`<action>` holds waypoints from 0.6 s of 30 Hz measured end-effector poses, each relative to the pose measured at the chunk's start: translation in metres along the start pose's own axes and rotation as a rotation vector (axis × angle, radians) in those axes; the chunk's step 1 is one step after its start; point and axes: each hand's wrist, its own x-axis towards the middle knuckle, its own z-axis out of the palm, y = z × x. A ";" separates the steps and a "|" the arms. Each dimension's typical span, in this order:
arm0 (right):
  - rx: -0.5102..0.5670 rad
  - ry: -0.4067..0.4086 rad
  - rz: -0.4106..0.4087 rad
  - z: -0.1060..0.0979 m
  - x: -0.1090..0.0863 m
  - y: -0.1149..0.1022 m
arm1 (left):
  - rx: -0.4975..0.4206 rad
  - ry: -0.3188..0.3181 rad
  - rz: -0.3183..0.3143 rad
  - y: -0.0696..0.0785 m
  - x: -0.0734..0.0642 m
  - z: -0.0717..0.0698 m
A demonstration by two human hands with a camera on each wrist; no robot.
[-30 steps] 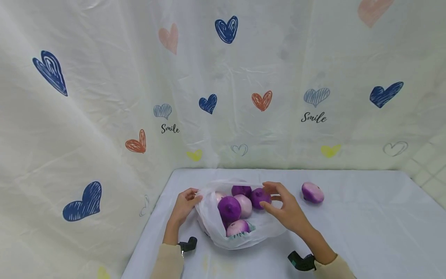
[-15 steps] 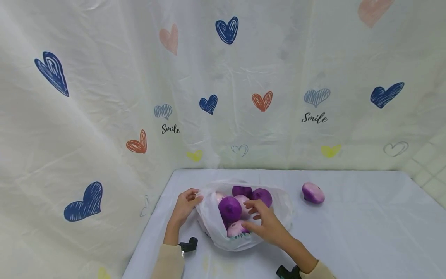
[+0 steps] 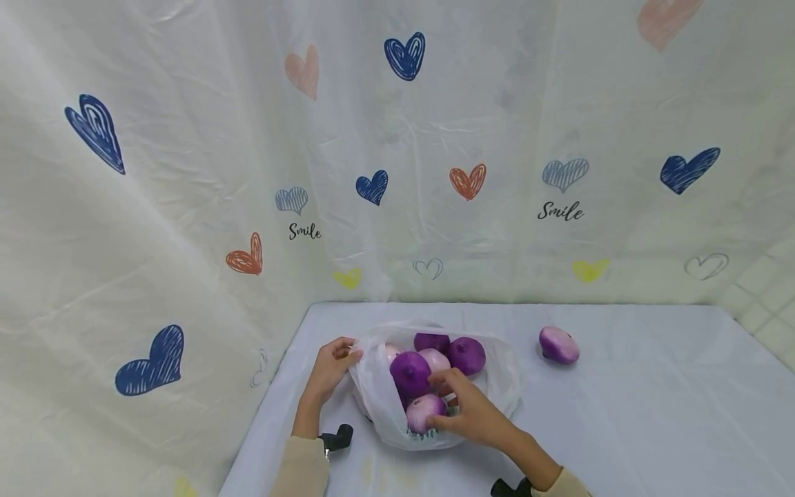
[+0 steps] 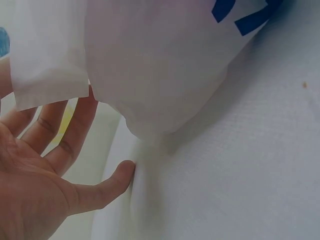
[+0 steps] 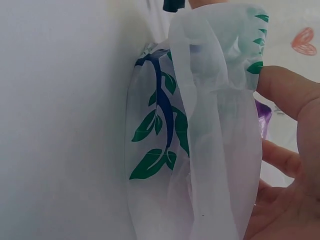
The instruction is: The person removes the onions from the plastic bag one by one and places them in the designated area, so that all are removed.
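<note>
A white plastic bag [image 3: 388, 407] with a green leaf print lies with its mouth open, holding several purple and pinkish-white onions. My left hand [image 3: 328, 369] is at its left rim; in the left wrist view the fingers [image 4: 75, 132] extend behind a flap of the bag while the thumb stands apart. Inside the mouth, my right hand [image 3: 472, 414] reaches over the front rim, thumb and curved fingers spread about the right side of the pale front onion [image 3: 422, 412]. In the right wrist view the thumb [image 5: 282, 85] lies at the bag's edge, and the onion is mostly hidden.
One more purple onion [image 3: 559, 345] lies on the white-covered table [image 3: 652, 414], right of the bag. Behind the table hangs a pale curtain [image 3: 509, 103] printed with hearts. Dark purple onions, one of them the rear right onion [image 3: 467, 355], sit behind the front one.
My right hand has moved left and toward me, from the rear right onion at the bag's right side to the front onion. My left hand has stayed at the left rim.
</note>
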 end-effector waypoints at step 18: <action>0.032 -0.101 0.047 0.004 0.000 0.007 | 0.009 -0.003 -0.001 -0.001 0.001 0.000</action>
